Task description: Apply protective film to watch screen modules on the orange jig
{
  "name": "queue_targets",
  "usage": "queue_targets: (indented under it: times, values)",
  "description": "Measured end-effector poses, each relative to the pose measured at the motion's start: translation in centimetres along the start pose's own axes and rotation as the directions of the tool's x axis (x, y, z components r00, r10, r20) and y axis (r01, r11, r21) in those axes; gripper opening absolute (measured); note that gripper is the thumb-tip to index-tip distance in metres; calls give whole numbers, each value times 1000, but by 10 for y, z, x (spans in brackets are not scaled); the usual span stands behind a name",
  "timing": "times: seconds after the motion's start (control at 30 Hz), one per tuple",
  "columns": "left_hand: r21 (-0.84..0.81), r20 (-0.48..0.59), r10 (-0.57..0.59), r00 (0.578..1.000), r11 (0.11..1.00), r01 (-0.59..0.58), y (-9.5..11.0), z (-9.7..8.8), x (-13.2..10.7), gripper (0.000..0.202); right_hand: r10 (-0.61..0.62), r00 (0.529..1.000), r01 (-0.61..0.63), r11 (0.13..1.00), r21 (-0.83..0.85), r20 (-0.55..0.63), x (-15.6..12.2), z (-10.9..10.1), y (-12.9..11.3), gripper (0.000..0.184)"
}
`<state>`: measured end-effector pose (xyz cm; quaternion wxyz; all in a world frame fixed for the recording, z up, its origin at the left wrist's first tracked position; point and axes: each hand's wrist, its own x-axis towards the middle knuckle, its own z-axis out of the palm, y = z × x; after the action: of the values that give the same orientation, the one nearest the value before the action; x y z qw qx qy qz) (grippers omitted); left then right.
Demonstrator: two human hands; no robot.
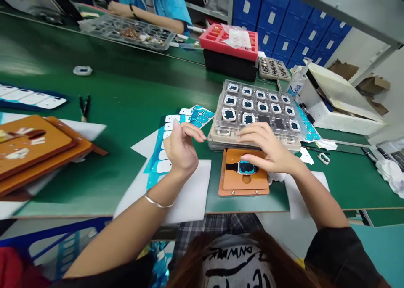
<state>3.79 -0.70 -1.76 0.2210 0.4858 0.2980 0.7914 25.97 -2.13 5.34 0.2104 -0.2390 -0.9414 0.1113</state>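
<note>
My left hand (182, 148) hovers above a sheet of white and teal stickers (164, 166), its fingers loosely bent and apart, and nothing shows in it. My right hand (268, 149) is spread over an orange fixture block (241, 183), with the thumb beside a small square watch case (246, 167) that has a blue rim and a dark inside. The case sits in the block with a black strip at its left. Whether the thumb touches it, I cannot tell. Just behind are stacked clear trays (217, 126) holding several white square frames.
White foam sheets (192, 195) lie along the front edge. Orange boards (38, 145) are stacked at left, near black tweezers (84, 107). A red tray (229, 44) on a black box, a bottle (296, 82) and a foam box (344, 115) stand behind. Another person (170, 6) sits opposite.
</note>
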Motion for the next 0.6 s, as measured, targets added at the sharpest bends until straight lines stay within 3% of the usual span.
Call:
queue_targets:
  times: [0.07,0.13,0.17,0.23,0.3,0.4,0.5,0.57,0.6]
  values:
    - [1,52,2,999,1000,-2,1,0,-2,66,86,993,-89,995,38,75,-9,-7,2,38]
    - [3,187,49,981,999,-50,3,0,-5,64,131,971,-144,988,49,202,-14,-4,2,44]
    - [5,290,85,953,996,-91,5,-1,-6,62,146,960,-164,985,55,238,-15,0,2,43]
    - [11,502,166,849,980,-198,9,-2,-7,52,195,952,-219,973,79,236,-17,9,1,40]
    - [25,617,237,751,947,-320,13,-2,-8,38,248,950,-274,954,125,190,-20,17,1,39]
    - [29,648,342,680,882,-471,19,-1,-10,42,295,953,-304,919,251,76,-24,22,3,40]
    - [1,672,387,631,852,-524,22,1,-12,55,378,923,-309,843,440,-76,-28,22,1,37]
    - [-1,683,387,620,849,-528,22,1,-14,64,462,881,-289,694,660,-100,-28,23,-5,38]
    - [4,679,383,627,851,-525,22,1,-15,68,498,865,-269,565,780,-62,-27,25,-8,40]
